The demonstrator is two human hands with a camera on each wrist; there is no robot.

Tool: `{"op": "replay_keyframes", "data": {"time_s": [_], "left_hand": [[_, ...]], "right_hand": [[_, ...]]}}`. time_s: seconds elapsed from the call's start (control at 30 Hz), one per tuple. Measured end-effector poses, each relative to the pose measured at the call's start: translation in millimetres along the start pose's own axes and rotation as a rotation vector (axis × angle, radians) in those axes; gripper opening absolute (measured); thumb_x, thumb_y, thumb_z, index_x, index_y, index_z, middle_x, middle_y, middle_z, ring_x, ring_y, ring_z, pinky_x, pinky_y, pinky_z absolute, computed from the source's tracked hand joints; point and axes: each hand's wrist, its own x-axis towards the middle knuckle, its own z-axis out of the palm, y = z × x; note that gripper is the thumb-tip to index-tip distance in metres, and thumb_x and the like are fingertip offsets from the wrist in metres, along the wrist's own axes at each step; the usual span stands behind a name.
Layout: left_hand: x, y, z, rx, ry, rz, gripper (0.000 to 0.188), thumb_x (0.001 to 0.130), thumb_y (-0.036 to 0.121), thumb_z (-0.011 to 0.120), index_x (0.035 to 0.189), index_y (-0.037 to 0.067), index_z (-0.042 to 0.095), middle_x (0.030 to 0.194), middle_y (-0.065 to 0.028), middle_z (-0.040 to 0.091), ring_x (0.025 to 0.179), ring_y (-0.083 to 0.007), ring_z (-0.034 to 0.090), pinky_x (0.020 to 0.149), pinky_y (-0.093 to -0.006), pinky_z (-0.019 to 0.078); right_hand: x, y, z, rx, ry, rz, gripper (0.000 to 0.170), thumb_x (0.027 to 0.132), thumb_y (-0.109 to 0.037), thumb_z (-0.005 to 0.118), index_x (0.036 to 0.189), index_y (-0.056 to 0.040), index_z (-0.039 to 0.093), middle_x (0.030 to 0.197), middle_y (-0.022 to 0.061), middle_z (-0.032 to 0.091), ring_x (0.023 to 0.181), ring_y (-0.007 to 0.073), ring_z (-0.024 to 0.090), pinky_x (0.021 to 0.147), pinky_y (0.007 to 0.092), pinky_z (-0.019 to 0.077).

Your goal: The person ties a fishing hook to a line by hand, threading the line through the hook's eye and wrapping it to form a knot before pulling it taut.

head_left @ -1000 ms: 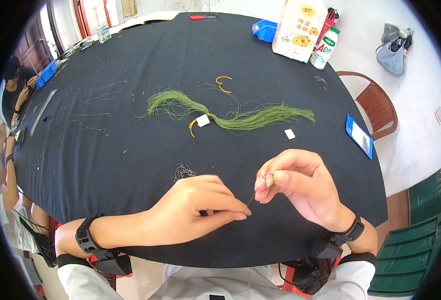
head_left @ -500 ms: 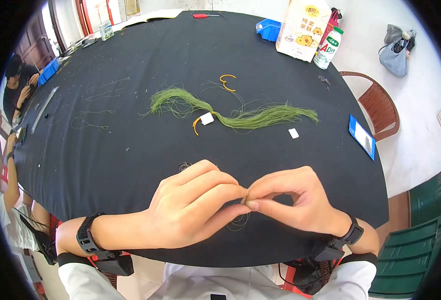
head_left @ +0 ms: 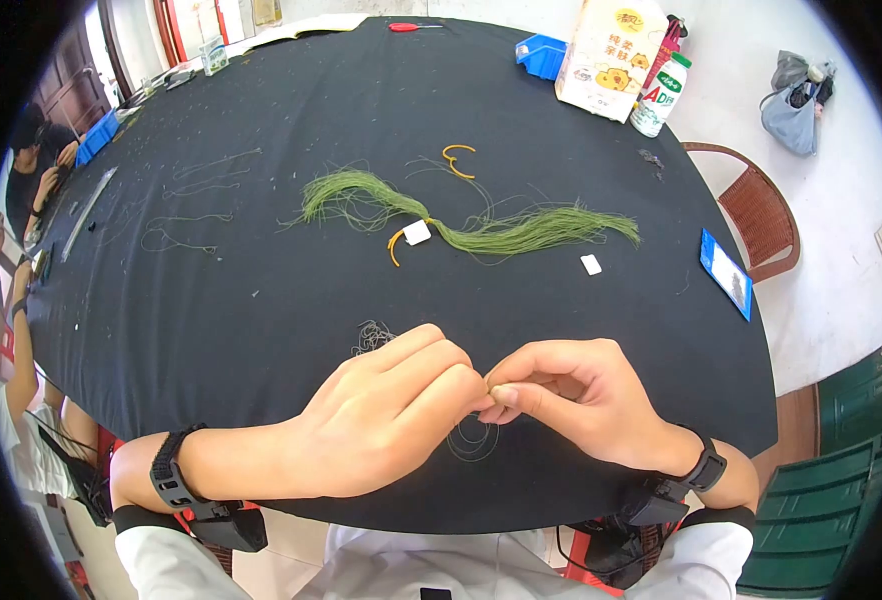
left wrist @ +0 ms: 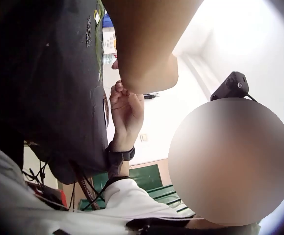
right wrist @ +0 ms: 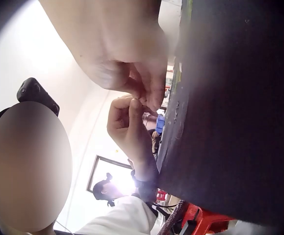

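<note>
Both hands meet over the near part of the black-covered table [head_left: 311,290], fingertip to fingertip. Thumb and fingers of my left hand [head_left: 391,415] pinch a thin line [head_left: 474,461], whose fine loops hang below the fingertips. My right hand [head_left: 586,405] pinches at the same spot, its thumb against the forefinger. Whatever small piece sits between the fingertips is hidden. Just beyond the left hand lies a tangled pile of small dark, curved wire-like pieces [head_left: 369,336]. Farther off rests a bundle of green line [head_left: 521,234], tied at its middle.
Yellow rings [head_left: 459,162] and a white tag [head_left: 416,232] lie by the bundle. Single strands [head_left: 186,220] are spread at the left. A blue packet [head_left: 726,272] lies at the right edge. A blue bin [head_left: 541,57], tissue pack [head_left: 609,60] and bottle [head_left: 661,97] stand at the back.
My right hand has come down and left to meet the left hand, whose fingers are now more curled. The line now hangs in loops below the fingertips.
</note>
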Motion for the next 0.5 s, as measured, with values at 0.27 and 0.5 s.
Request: {"op": "replay_keyframes", "data": {"time_s": [0.27,0.5], "left_hand": [[1,-1,3,-0.075,-0.050,-0.109,0.018,0.072,-0.001,0.070,0.084,0.000,0.056,0.076,-0.0111,0.055,0.065,-0.0251,0.053,0.055,-0.0331,0.0420],[1,-3,4,-0.161,-0.082,-0.208,0.015,0.075,-0.002,0.068,0.085,0.001,0.057,0.079,-0.0097,0.057,0.068,-0.0250,0.054,0.059,-0.0336,0.0428]], "right_hand": [[1,2,-1,-0.261,0.037,-0.130,0.010,0.087,-0.007,0.060,0.093,0.0016,0.064,0.080,0.0088,0.067,0.074,0.0120,0.066,0.065,0.0249,0.0520],[7,3,-10,-0.609,0.069,-0.440,0.009,0.079,-0.003,0.065,0.088,-0.0019,0.063,0.080,0.0102,0.064,0.069,0.0262,0.063,0.060,0.0311,0.0492]]}}
